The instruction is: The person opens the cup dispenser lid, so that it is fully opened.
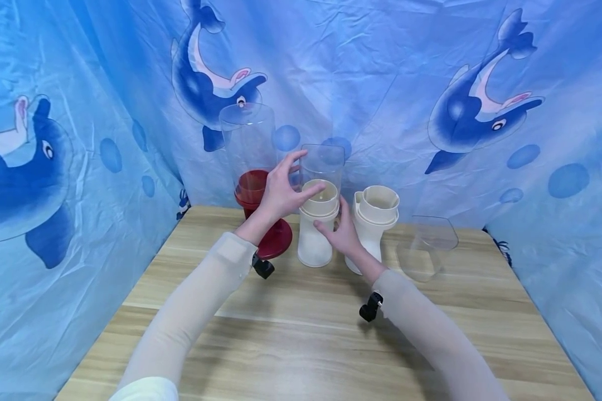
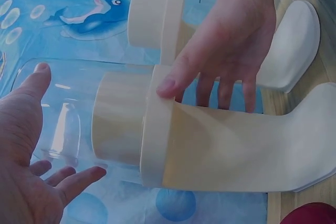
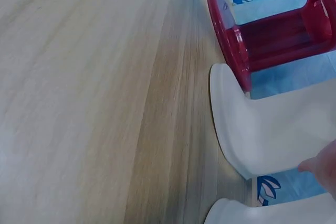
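In the middle of the table stands a cream dispenser base (image 1: 315,245) with a round collar and a raised inner ring. A clear canister (image 1: 323,159) sits over that ring, upright in the head view. My left hand (image 1: 279,192) is spread about the canister, thumb on the near side and the other fingers along its left. Low on the right, my right hand (image 1: 345,231) holds the base below the canister, thumb at the collar (image 2: 157,124) and fingers passing behind. Only a bit of the right hand (image 3: 325,166) shows in the right wrist view.
Left of it stands a red dispenser base (image 1: 276,239) topped by a tall clear canister (image 1: 248,128). A second cream base (image 1: 379,209) without a canister stands just right. Farther right a loose clear canister (image 1: 426,250) rests on the wooden table (image 1: 301,345). A blue dolphin curtain (image 1: 381,67) hangs behind.
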A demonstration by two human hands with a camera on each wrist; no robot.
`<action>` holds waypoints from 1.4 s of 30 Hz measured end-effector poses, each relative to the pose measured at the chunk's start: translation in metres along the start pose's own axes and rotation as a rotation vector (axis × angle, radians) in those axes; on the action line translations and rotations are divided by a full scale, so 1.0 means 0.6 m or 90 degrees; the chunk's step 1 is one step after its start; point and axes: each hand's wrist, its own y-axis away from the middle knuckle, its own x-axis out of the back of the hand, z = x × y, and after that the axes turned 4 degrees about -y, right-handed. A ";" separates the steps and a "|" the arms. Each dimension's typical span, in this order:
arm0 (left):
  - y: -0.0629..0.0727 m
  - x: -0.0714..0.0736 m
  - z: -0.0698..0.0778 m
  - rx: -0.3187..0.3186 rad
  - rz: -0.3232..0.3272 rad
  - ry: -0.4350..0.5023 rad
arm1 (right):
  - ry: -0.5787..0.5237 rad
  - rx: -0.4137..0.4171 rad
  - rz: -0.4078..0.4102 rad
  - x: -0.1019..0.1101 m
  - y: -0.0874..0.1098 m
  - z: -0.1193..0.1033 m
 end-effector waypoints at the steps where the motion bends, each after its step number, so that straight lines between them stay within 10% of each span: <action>1: 0.000 0.000 0.000 -0.004 0.001 -0.001 | -0.001 0.000 0.004 -0.001 -0.001 -0.001; 20: 0.016 0.017 0.027 -0.038 0.034 -0.007 | -0.038 0.009 0.007 -0.002 0.016 -0.042; 42: 0.091 0.055 0.110 -0.090 0.066 -0.013 | -0.014 -0.011 0.016 0.004 0.114 -0.126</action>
